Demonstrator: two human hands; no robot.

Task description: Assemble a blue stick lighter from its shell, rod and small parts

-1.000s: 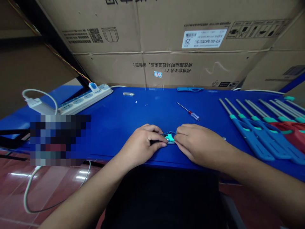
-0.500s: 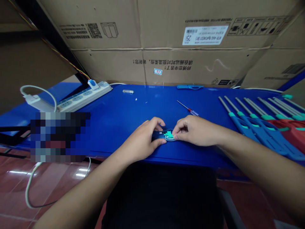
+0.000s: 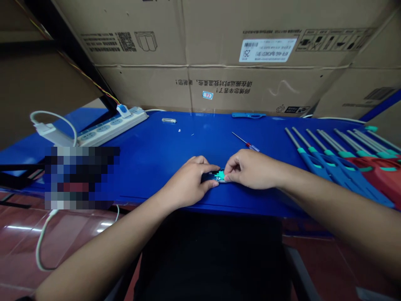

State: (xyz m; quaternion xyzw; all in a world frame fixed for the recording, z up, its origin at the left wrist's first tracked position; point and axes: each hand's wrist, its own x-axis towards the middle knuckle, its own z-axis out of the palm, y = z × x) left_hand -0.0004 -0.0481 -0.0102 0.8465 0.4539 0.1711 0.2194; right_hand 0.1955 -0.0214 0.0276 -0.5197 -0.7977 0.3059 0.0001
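Observation:
On the blue tabletop lies a blue lighter shell [image 3: 211, 176], mostly hidden by my hands, with a green part and thin pale wire inside it. My left hand [image 3: 191, 180] grips the shell's left end, thumb on the near edge and fingers on the far one. At its right side, my right hand [image 3: 247, 169] pinches the green plastic piece [image 3: 221, 174] between thumb and fingertips. A screwdriver [image 3: 250, 146] with a clear and red handle lies just beyond my right hand.
Long-necked blue lighters [image 3: 328, 167] and red ones [image 3: 369, 167] lie in a row at right. A blue shell piece [image 3: 249, 115] and a small metallic cylinder [image 3: 169, 120] rest farther back. A white power strip [image 3: 112, 125] stands at left, before a cardboard wall [image 3: 150, 92].
My left fingers have come down and closed over the shell's far edge. The right hand keeps its pinch on the green piece; the view has shifted slightly.

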